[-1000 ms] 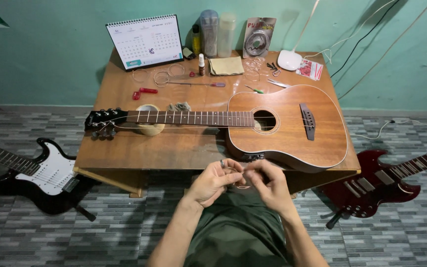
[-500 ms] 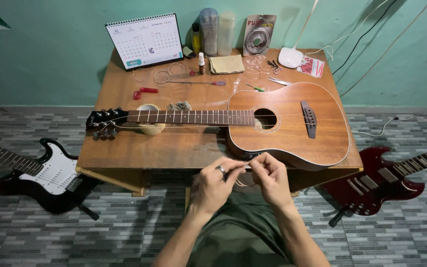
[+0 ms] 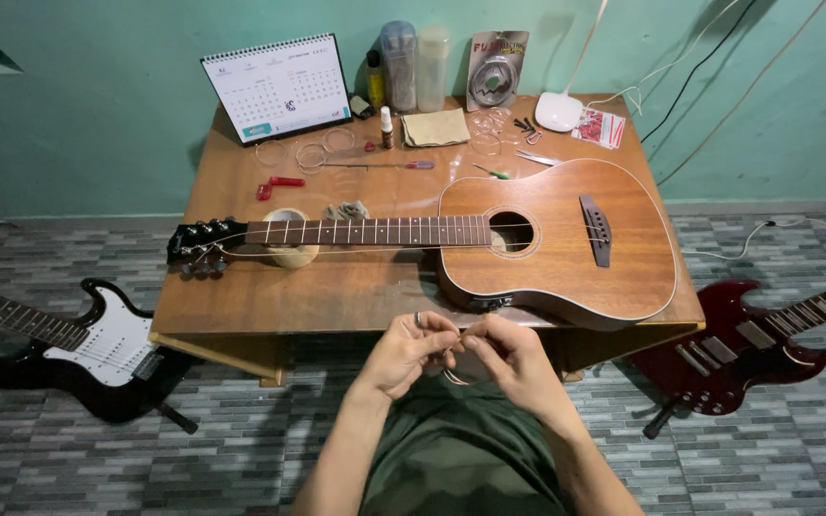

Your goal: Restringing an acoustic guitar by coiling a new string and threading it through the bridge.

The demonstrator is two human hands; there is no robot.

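Below the near table edge (image 3: 356,320), over my lap: coiled guitar string (image 3: 455,371) pinched between my left hand (image 3: 411,352) and right hand (image 3: 511,355), fingers closed on it; risk, springy wire slipping free, uncoiling or kinking beside the acoustic guitar (image 3: 547,239).

Even, soft overhead light; sharp focus throughout. Faint shadows are cast below the table (image 3: 241,315); edges are bowed by wide-angle distortion.
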